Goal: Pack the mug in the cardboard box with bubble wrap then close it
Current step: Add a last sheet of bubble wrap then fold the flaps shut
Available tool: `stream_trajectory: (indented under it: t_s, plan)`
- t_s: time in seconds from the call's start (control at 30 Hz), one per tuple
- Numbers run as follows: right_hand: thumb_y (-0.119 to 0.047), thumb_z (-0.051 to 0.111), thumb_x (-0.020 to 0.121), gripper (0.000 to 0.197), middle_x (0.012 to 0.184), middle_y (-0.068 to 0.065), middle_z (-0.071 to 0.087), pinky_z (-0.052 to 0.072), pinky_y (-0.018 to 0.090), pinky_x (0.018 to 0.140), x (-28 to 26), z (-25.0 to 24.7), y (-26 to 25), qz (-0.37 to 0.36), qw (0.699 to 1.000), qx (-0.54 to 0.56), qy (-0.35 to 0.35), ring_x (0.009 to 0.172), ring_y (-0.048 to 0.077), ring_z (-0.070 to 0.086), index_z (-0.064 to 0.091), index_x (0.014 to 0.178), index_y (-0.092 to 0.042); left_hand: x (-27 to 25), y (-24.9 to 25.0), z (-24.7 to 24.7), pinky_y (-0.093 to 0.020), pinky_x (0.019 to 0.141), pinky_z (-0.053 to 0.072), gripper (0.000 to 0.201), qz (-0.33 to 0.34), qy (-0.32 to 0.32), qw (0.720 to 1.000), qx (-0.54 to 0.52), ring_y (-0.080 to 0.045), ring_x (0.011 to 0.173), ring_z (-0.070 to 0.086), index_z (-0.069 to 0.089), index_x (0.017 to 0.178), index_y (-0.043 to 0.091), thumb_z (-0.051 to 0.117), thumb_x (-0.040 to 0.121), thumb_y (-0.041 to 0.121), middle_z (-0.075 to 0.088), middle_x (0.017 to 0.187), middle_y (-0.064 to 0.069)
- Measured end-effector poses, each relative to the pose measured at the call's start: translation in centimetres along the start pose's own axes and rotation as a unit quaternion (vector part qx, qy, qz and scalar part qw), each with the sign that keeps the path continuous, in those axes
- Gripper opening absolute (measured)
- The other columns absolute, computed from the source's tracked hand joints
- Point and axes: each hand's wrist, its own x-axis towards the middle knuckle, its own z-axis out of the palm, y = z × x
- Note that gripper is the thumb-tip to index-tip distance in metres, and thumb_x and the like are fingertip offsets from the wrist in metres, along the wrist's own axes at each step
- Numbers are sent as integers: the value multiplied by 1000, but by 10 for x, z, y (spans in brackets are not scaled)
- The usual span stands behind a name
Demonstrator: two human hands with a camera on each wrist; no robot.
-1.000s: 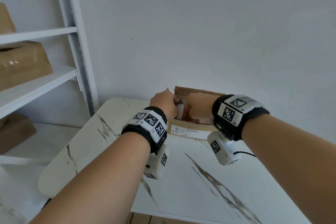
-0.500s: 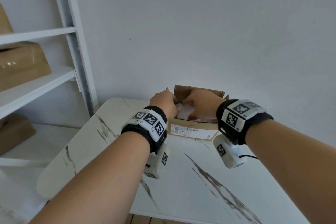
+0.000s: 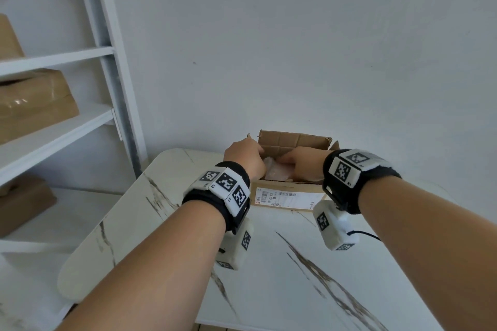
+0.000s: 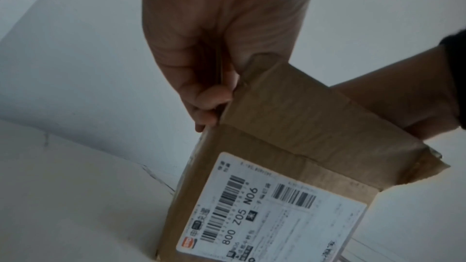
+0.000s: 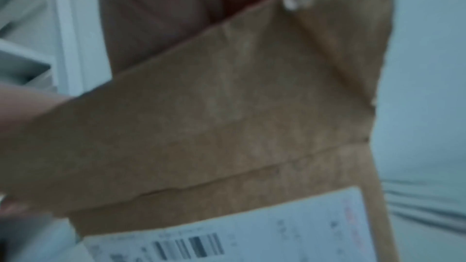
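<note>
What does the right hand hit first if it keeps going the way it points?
Likely the bubble wrap inside the cardboard box: the right hand reaches leftward over the open top, fingers at the wrap. Past that is the left hand. Depth is unclear.

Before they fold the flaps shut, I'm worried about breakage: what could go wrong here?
1. Bubble wrap bulges near the rim of the cardboard box, so the flaps may not close flat.
2. The left hand grips only a corner; the already creased near flap could tear.
3. The mug is hidden, so its padding can't be confirmed.
</note>
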Motion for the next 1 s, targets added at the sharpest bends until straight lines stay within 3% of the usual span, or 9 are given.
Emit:
stream_trajectory:
  t_s: [0.13, 0.23, 0.4, 0.57, 0.67, 0.8, 0.87, 0.93, 1.0]
  plan:
    - [-36, 71, 78, 34, 100, -3, 70, 51, 28, 76, -7, -7, 2, -12, 990, -82, 115, 93, 19, 64, 68, 109, -21, -1, 0, 1, -27, 83, 48, 41, 15, 7, 1000, 20, -25, 109, 61, 69, 118, 23, 57, 83, 6, 66, 117, -1]
    - [-41, 71, 77, 31, 90, -2, 69, 48, 27, 67, -13, -5, 4, 5, 986, -110, 122, 82, 18, 63, 69, 98, -18, -3, 1, 1, -26, 80, 47, 39, 21, 10, 999, 27, -25, 107, 61, 70, 115, 23, 57, 82, 7, 66, 116, -2]
    - [-22, 50, 94, 28, 113, 6, 67, 48, 28, 81, -9, 4, 4, 10, 997, -62, 48, 103, 24, 64, 63, 115, -10, -4, -1, 2, -29, 94, 47, 49, 17, 10, 1000, 17, -23, 119, 57, 62, 128, 25, 60, 82, 8, 61, 130, 0]
    - [-28, 59, 89, 43, 129, 12, 60, 46, 39, 100, 2, 6, 8, 47, 999, -1, 4, 118, 30, 56, 56, 128, -10, -4, -2, 3, -30, 104, 44, 56, 11, 10, 1000, 11, -21, 128, 51, 55, 136, 22, 61, 83, 7, 55, 140, 0]
    - [-21, 47, 97, 39, 134, 10, 56, 41, 31, 100, -4, 5, 4, 54, 998, 7, -14, 123, 26, 53, 51, 134, -8, -3, -1, 1, -29, 104, 43, 57, 9, 5, 1000, 19, -21, 129, 51, 54, 137, 22, 60, 83, 4, 54, 140, 0]
    - [-26, 63, 87, 22, 96, -5, 65, 45, 24, 75, -17, 1, 11, 16, 997, 48, 60, 94, 18, 59, 68, 106, -15, -2, 3, -2, -30, 89, 52, 42, 18, -22, 998, 47, -24, 111, 62, 67, 120, 21, 57, 83, 5, 67, 120, -3]
    - [-23, 67, 83, 14, 90, -9, 65, 47, 22, 77, -25, -4, 19, 14, 986, 106, 131, 93, 14, 60, 72, 95, -19, -3, 4, -4, -30, 82, 54, 40, 14, -27, 998, 46, -24, 104, 64, 68, 117, 20, 56, 82, 4, 69, 114, -2]
    - [-19, 65, 81, 11, 91, -8, 69, 51, 25, 80, -34, -8, 29, 21, 965, 154, 212, 93, 13, 64, 74, 88, -22, -6, 5, -6, -30, 82, 52, 47, 4, -19, 999, 31, -25, 107, 61, 58, 127, 18, 56, 83, 4, 64, 120, -3]
    - [-17, 62, 79, 10, 82, -7, 67, 50, 27, 70, -42, -7, 37, 50, 941, 160, 294, 85, 16, 64, 69, 78, -24, -10, 7, -7, -31, 79, 49, 50, -8, 6, 1000, 6, -26, 104, 59, 44, 130, 15, 59, 82, 5, 59, 118, -8]
